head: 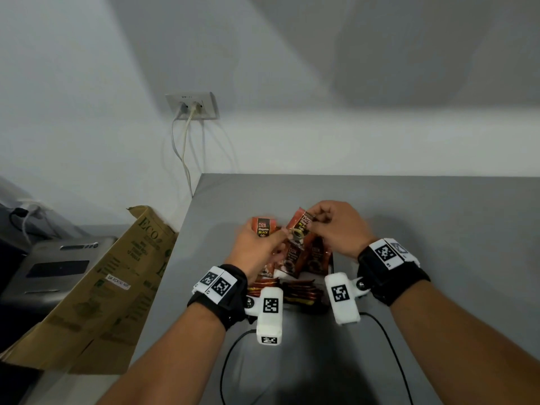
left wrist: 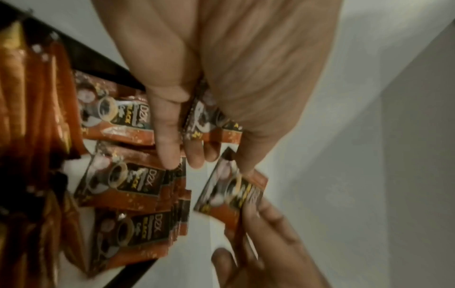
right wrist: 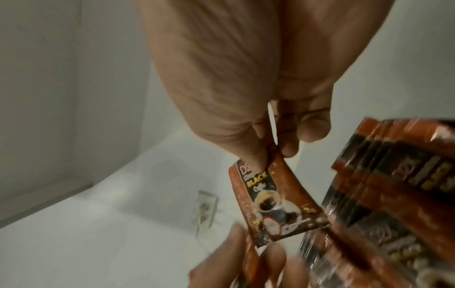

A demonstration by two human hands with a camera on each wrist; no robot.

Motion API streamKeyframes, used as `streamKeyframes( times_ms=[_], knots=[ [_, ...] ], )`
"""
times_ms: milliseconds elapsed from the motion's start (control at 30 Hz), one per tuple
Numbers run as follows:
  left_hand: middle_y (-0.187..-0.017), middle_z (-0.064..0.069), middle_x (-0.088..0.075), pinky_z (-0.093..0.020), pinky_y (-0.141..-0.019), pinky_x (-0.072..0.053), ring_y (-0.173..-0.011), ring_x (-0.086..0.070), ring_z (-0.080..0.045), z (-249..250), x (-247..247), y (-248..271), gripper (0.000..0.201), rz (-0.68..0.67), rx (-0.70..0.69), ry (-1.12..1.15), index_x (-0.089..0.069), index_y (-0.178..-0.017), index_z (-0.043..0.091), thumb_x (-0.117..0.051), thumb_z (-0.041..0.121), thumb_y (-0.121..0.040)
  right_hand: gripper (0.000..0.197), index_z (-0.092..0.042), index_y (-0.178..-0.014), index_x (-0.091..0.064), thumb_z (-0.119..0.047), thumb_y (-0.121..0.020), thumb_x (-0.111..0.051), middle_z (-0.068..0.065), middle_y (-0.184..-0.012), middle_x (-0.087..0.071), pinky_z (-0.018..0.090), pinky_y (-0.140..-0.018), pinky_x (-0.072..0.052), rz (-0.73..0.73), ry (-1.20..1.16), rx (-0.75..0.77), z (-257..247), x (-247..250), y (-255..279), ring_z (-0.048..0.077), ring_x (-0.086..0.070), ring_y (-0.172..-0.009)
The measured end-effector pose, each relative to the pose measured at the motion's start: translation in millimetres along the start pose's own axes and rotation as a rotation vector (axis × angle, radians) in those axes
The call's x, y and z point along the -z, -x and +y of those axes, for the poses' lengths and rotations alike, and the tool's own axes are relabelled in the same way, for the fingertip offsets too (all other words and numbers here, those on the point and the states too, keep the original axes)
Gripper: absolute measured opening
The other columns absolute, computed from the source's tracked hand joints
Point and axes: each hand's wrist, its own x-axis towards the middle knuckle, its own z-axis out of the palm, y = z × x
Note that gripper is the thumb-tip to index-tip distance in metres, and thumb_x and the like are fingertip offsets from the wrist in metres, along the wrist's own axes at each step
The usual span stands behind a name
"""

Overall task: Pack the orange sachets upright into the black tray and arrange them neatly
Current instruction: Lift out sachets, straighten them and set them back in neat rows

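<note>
I have my right hand [head: 339, 226] pinching one sachet [head: 301, 226] by its top corner, tilted, above the standing sachets [head: 304, 258] in the tray [left wrist: 103, 68]. My left hand [head: 257, 247] grips a second sachet [head: 264, 227], upright, just left of the first. Both hands sit close together over the tray's far end on the grey table [head: 438, 217]. More sachets lie packed nearer my wrists.

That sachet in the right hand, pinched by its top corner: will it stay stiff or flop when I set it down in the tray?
The sachet hangs fairly flat from the right hand, so probably semi-stiff and light. Its glossy film looks slippery. Upright sachets in the black tray lean together, so it will likely tip unless propped.
</note>
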Motion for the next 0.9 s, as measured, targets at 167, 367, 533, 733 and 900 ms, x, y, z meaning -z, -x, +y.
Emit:
streamKeyframes(
  times_ms=[167, 367, 533, 733, 900],
  knots=[
    [-0.075, -0.008, -0.067, -0.041, -0.07, -0.048, -0.068, -0.061, -0.023, -8.7, 19.0, -6.2, 0.015, 0.093, 0.047, -0.053, -0.059, -0.099, 0.013, -0.064, 0.007, -0.087, 0.019, -0.028, -0.088, -0.062, -0.015, -0.084, -0.074, -0.011, -0.081, -0.064, 0.016, -0.061, -0.04, -0.139, 0.266, -0.088, 27.1, -8.9, 2.8, 0.011, -0.061, -0.079],
    [-0.081, -0.01, -0.069, -0.037, -0.066, -0.053, -0.07, -0.063, -0.021, -15.1, 25.4, -0.2, 0.022, 0.028, 0.066, -0.086, -0.059, -0.108, 0.006, -0.064, 0.002, -0.088, 0.025, -0.031, -0.082, -0.054, -0.014, -0.081, -0.073, -0.01, -0.084, -0.062, 0.028, -0.073, -0.049, -0.255, 0.389, -0.054, 31.4, -48.1, -1.1, 0.016, -0.062, -0.082],
    [-0.082, -0.01, -0.067, -0.033, -0.064, -0.056, -0.069, -0.063, -0.019, -19.6, 32.2, 2.4, 0.025, 0.025, 0.074, -0.079, -0.061, -0.115, 0.008, -0.061, 0.002, -0.091, 0.022, -0.027, -0.093, -0.057, -0.008, -0.086, -0.066, -0.007, -0.095, -0.06, 0.025, -0.073, -0.043, -0.256, 0.387, -0.051, 27.9, -56.4, -4.3, 0.015, -0.057, -0.087],
    [-0.081, -0.011, -0.063, -0.04, -0.075, -0.054, -0.072, -0.06, -0.021, -18.1, 36.9, 5.5, 0.013, 0.028, 0.07, -0.101, -0.062, -0.095, 0.012, -0.059, 0.0, -0.091, 0.018, -0.022, -0.077, -0.054, -0.014, -0.081, -0.069, -0.007, -0.081, -0.057, 0.024, -0.06, -0.04, -0.167, 0.444, -0.083, 22.7, -44.1, 3.3, 0.016, -0.057, -0.079],
    [-0.081, -0.012, -0.064, -0.038, -0.071, -0.053, -0.072, -0.059, -0.024, -17.8, 33.0, 4.9, 0.015, 0.016, 0.077, -0.102, -0.062, -0.102, 0.01, -0.061, 0.002, -0.089, 0.017, -0.019, -0.081, -0.056, -0.011, -0.083, -0.07, -0.006, -0.084, -0.056, 0.015, -0.055, -0.031, -0.195, 0.465, -0.082, 20.9, -45.7, 4.5, 0.014, -0.054, -0.079]
  ],
)
